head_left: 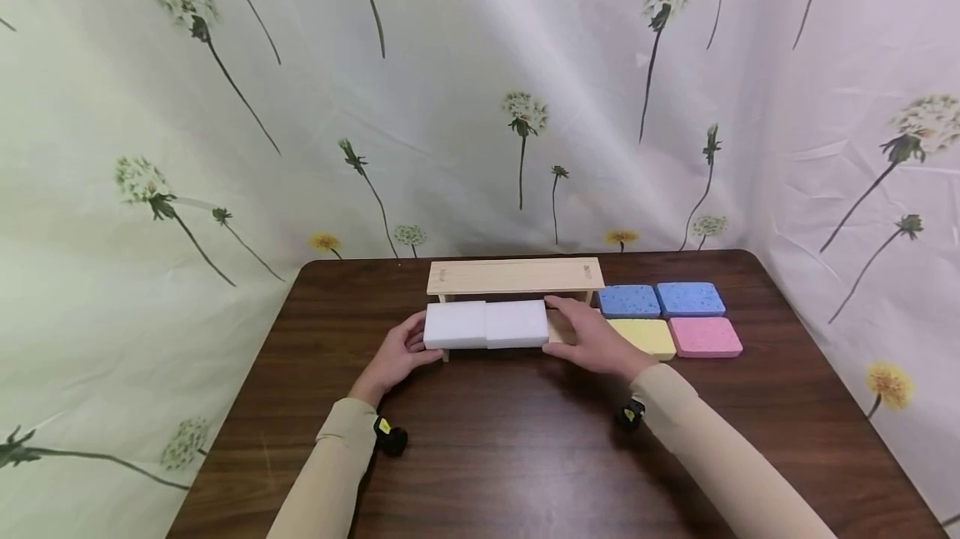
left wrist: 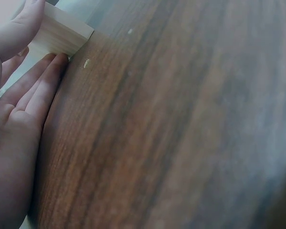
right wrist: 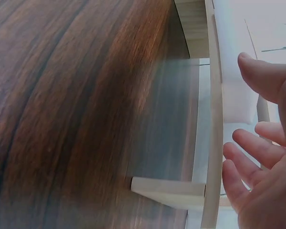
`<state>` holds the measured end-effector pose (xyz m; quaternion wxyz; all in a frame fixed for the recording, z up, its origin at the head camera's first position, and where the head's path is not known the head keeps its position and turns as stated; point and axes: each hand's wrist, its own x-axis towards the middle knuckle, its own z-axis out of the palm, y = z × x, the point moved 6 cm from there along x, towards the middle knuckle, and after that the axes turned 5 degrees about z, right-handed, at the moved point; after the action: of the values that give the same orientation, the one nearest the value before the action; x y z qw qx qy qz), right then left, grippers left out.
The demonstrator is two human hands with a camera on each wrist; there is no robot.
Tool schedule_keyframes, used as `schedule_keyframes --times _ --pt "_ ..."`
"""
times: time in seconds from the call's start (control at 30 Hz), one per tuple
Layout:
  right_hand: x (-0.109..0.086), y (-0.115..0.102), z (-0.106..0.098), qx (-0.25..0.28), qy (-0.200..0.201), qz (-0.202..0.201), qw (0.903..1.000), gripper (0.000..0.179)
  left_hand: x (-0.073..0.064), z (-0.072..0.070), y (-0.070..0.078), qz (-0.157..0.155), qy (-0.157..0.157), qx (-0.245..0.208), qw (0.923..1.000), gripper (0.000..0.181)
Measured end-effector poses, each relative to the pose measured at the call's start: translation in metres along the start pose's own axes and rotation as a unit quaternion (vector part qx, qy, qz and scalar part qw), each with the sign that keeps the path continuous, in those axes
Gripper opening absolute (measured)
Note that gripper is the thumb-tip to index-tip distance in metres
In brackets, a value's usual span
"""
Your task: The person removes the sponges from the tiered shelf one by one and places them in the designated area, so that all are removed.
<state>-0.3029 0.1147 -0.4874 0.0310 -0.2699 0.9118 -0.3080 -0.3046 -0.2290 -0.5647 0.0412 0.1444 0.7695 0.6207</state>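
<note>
Two white foam sponges, a left one (head_left: 455, 325) and a right one (head_left: 517, 324), lie end to end with a slight step on the front wooden shelf (head_left: 564, 327). My left hand (head_left: 397, 356) is at the left end of the row, its thumb toward the front. In the left wrist view its extended fingers (left wrist: 46, 86) are beside a wooden leg (left wrist: 62, 36). My right hand (head_left: 596, 341) stands spread at the right end. In the right wrist view its thumb (right wrist: 262, 78) overlaps the white sponge (right wrist: 236, 71), while the other fingers lie loosely bent, holding nothing.
Behind the sponges stands a higher wooden shelf (head_left: 517, 276). To the right lie two blue sponges (head_left: 628, 301) (head_left: 691, 298), a yellow sponge (head_left: 643, 337) and a pink sponge (head_left: 705, 337). A flower-printed curtain (head_left: 465, 147) borders the dark wooden table (head_left: 495, 456).
</note>
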Motion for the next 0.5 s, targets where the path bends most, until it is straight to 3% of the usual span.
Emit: schedule_keyframes --times 0.2,0.5 --pt "0.007 0.001 0.005 -0.023 -0.008 0.009 0.9997 0.086 0.0 0.0 0.002 -0.004 -0.003 0.004 1.0 0.082" --pt "0.012 -0.002 0.009 -0.047 0.013 -0.006 0.9988 0.086 0.0 0.002 0.003 -0.001 0.001 -0.003 1.0 0.082"
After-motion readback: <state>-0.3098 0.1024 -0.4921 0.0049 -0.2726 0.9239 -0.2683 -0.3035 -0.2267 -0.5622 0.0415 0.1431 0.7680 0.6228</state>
